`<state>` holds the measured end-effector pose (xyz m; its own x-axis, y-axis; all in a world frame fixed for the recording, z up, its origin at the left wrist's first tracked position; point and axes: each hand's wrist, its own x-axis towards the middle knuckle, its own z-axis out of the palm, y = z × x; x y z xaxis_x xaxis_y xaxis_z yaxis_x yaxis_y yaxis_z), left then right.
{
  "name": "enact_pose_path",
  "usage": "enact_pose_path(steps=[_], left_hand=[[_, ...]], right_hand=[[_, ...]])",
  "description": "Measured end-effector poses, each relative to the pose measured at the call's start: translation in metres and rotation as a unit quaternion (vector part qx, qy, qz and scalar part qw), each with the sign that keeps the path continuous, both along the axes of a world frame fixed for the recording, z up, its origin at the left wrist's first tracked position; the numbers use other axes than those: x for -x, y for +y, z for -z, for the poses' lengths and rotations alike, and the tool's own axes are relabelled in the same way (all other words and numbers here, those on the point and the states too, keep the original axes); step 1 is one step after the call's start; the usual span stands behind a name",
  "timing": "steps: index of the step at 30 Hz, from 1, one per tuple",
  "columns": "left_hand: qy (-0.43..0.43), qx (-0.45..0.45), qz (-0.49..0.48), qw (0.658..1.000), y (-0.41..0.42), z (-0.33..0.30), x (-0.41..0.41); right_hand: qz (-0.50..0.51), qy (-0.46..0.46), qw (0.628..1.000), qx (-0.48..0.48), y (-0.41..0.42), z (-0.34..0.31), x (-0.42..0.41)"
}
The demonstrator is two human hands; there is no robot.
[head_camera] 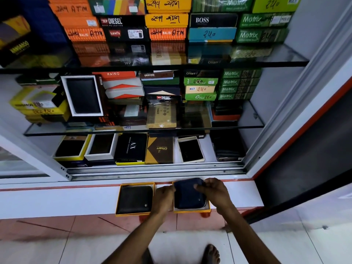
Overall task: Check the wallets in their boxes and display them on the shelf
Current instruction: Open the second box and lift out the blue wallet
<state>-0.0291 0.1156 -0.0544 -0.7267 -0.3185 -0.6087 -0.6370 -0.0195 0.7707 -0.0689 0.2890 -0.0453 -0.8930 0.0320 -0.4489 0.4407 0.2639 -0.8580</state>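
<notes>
Two yellow-rimmed boxes sit on the white ledge in front of the cabinet. The left yellow box holds a black wallet lying flat. A dark blue wallet rests over the right yellow box, tilted up at its far edge. My left hand grips the blue wallet's left edge. The fingers of my right hand pinch its top right corner.
Behind the ledge runs a sliding-door track. The bottom shelf holds open wallet boxes and closed ones. Glass shelves above carry stacked labelled boxes. The cabinet's right frame slants beside my right hand. My bare foot stands on the tiled floor.
</notes>
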Motion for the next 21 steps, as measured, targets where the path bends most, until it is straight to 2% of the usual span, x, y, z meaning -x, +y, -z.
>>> enact_pose_path(steps=[3, 5, 9, 11, 14, 16, 21], left_hand=[[0.031, 0.004, 0.043, 0.999, -0.007, -0.015, 0.006], [0.032, -0.041, 0.056, 0.997, -0.012, -0.031, 0.014], [0.087, -0.181, 0.064, 0.978, -0.033, -0.059, 0.029], [0.100, -0.235, 0.086, 0.963, -0.046, -0.074, 0.031], [0.105, -0.302, 0.136, 0.938, -0.058, -0.094, 0.034], [0.096, -0.321, 0.180, 0.925, -0.065, -0.103, 0.038], [0.097, -0.363, 0.254, 0.892, -0.080, -0.123, 0.043]], right_hand=[[-0.010, 0.005, 0.991, 0.135, 0.008, -0.024, -0.003], [-0.044, 0.017, 0.982, 0.184, 0.010, -0.044, -0.004], [-0.110, 0.101, 0.976, 0.158, 0.014, -0.084, 0.008], [-0.151, 0.167, 0.968, 0.109, 0.011, -0.102, 0.020], [-0.283, 0.230, 0.930, 0.041, -0.001, -0.127, 0.038], [-0.348, 0.236, 0.906, 0.038, -0.012, -0.141, 0.045], [-0.340, 0.266, 0.902, 0.026, -0.020, -0.169, 0.050]])
